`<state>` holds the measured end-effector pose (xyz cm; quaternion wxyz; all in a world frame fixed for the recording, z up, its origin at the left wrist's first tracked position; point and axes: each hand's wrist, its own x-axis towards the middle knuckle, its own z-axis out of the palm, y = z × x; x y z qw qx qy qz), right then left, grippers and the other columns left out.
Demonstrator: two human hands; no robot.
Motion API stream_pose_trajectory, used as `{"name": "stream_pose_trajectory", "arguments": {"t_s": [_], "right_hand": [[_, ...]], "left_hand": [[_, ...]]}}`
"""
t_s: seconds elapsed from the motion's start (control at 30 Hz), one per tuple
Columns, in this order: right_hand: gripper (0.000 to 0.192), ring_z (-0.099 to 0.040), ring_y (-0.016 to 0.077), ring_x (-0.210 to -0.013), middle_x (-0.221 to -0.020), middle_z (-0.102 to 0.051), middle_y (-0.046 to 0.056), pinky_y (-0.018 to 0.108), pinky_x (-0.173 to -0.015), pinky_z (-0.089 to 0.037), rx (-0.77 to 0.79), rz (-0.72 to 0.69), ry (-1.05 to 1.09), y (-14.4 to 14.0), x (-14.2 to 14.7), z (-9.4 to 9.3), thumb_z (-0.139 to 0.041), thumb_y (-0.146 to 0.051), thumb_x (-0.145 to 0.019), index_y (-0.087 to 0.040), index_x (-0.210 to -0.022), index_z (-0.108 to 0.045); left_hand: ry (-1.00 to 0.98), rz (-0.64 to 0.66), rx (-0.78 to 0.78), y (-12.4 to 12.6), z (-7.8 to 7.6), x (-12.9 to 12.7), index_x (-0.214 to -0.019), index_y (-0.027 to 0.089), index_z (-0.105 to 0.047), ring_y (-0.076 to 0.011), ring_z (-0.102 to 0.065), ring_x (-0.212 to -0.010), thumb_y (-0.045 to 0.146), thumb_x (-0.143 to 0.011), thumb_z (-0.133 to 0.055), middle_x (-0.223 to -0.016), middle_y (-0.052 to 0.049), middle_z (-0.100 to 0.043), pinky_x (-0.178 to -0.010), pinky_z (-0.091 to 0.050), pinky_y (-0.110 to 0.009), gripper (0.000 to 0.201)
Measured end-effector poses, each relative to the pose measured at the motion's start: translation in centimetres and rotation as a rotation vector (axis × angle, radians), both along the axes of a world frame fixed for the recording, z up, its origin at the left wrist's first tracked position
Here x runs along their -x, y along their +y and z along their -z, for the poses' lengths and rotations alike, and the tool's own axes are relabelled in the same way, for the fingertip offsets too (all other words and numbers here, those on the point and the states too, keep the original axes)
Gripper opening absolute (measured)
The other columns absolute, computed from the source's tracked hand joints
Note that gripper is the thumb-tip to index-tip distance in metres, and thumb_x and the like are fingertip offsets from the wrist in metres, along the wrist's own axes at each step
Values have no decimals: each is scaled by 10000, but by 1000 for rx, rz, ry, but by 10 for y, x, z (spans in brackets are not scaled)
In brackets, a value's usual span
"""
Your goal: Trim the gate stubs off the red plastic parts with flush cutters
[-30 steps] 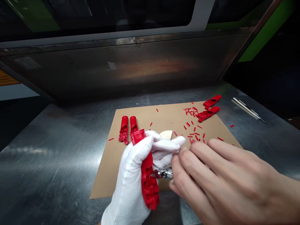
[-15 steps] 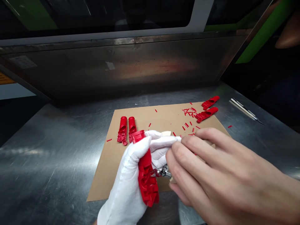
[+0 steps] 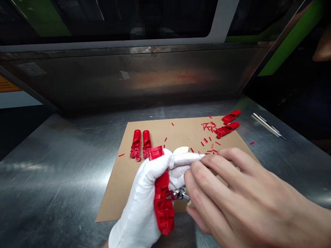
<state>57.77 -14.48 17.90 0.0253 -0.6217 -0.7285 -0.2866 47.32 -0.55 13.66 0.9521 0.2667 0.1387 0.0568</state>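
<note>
My left hand (image 3: pixel 139 203), in a white glove, is wrapped around a red moulded plastic part (image 3: pixel 164 212). The part stands nearly upright, its round tube end at the top and its ribbed end below. My bare right hand (image 3: pixel 240 193) is closed around nippers, whose metal jaws (image 3: pixel 181 194) touch or nearly touch the right side of the part. Their handles are mostly hidden by my right fingers. My right fingertips meet the gloved fingers of my left hand. Behind those fingers a cream-coloured curved piece (image 3: pixel 181 150) shows; its kind is unclear.
A brown cardboard sheet (image 3: pixel 116 189) lies on the metal table (image 3: pixel 64 165). Two red parts (image 3: pixel 136 144) lie at its left, two more (image 3: pixel 227 130) at its back right. Several red scraps (image 3: pixel 207 126) are scattered about. A pen-like knife (image 3: pixel 270 126) lies far right. A metal panel (image 3: pixel 155 75) rises behind.
My left fingers have shifted slightly on the red part, and both hands sit a little lower in view. The nipper jaws remain at the part's side. The camera view has moved slightly.
</note>
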Motion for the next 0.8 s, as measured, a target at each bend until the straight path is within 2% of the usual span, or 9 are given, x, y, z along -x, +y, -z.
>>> {"name": "stream_pose_trajectory", "arguments": {"t_s": [0.17,0.23,0.37,0.47,0.6,0.7,0.8], "right_hand": [[143,-593,284,-706,-878,-703,95,460,-590,-397,-16,-2,-55,1,2,2,-580,-240,-878,-163,-854,-699],[145,-603,290,-720,-895,-706,100,465,-600,-409,-21,-7,-70,0,2,2,-585,-243,-875,-158,-876,-702],[141,-615,298,-730,-904,-708,107,461,-603,-427,-40,-11,-86,-2,2,5,-602,-245,-866,-153,-899,-703],[171,-615,296,-712,-888,-704,120,446,-581,-429,-27,-29,-95,-3,0,6,-600,-256,-880,-134,-919,-712],[170,-612,276,-672,-855,-694,123,408,-520,-411,-14,-55,-102,-3,-4,7,-628,-246,-886,-108,-929,-718],[160,-613,265,-655,-840,-692,118,389,-492,-395,-13,-56,-104,-4,-7,9,-651,-252,-890,-107,-910,-716],[171,-612,261,-648,-813,-683,111,378,-492,-394,-18,-44,-106,-4,-10,11,-666,-272,-896,-106,-902,-710]], "left_hand": [[-43,-23,18,-1,5,-4,-940,115,-782,-263,-680,-1054,335,-981,-476,-1045,-125,-749,-1096,-450,-389,380],[-76,-44,35,-3,7,-6,-880,126,-772,-262,-680,-1066,330,-989,-462,-1049,-119,-754,-1126,-431,-404,386],[-150,-54,126,-5,10,-8,-775,167,-740,-224,-695,-1028,311,-1002,-437,-920,-60,-755,-1146,-427,-418,405],[-190,-31,139,-6,9,-8,-831,149,-770,-199,-698,-1026,319,-1025,-380,-929,-58,-763,-1101,-472,-339,468],[-320,-7,117,-7,5,-10,-1005,59,-787,-170,-712,-997,303,-1064,-235,-1042,-90,-779,-1026,-509,-230,606],[-344,-11,88,-8,4,-12,-1009,67,-790,-176,-703,-1066,284,-1070,-184,-1070,-83,-779,-1042,-490,-215,646],[-278,-39,60,-8,6,-13,-955,97,-796,-183,-704,-1067,274,-1059,-227,-1022,-70,-783,-1013,-504,-209,605]]}}
